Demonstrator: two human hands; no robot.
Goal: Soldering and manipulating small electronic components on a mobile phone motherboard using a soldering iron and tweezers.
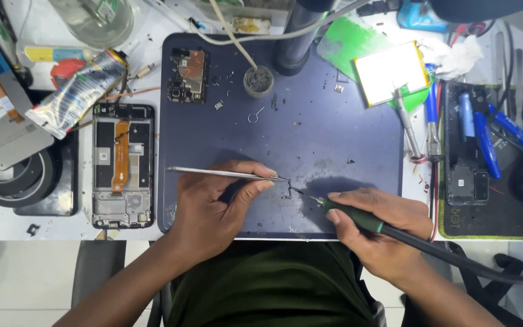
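Both hands sit low on the dark blue work mat, close to its near edge, which runs just inside the front lip of the white counter. The middle of the mat lies open above the hands, dotted only with specks and a small metal ring; the crowding is along the far edge, where a bare circuit board, a little round pot and a dark post stand. To the left, just off the mat, an opened phone frame with an orange ribbon lies flat beside a roll of tape and a squeezed tube. To the right, 2 blue-handled tools and another phone rest on a green-edged mat, with a flat battery further back. The left hand is closed in a pinch on a pair of metal tweezers, their tips nipping a small dark wire part down on the mat. The right hand grips a soldering iron by its green and black handle, pen-style, its fine tip touching or almost touching that same part, and its thick cable trails off over the counter's front edge to the right.
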